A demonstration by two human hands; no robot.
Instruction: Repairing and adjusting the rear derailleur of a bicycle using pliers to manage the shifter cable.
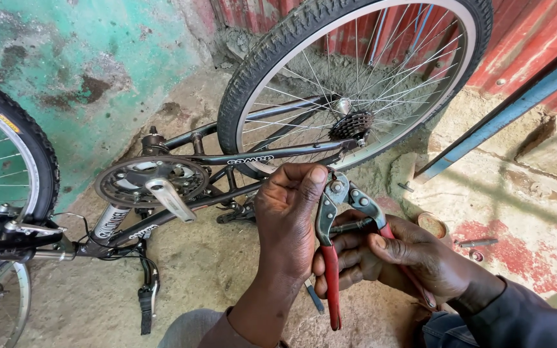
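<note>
**Cutters gripped below an upturned bicycle**

Red-handled cutters [340, 238] sit closest to the lens, long axis running near-vertical, head up and handles down toward the person. Right hand [401, 258] wraps the handles, fingers curled tight around them. Left hand [291, 216] closes over the tool's head, thumb pressed near the pivot, and is the nearer to the black bicycle frame [253, 158] just above. Beyond lie the rear wheel [356, 84] and its sprocket cluster [351, 124]; the chainring [149, 180] sits left.
</note>
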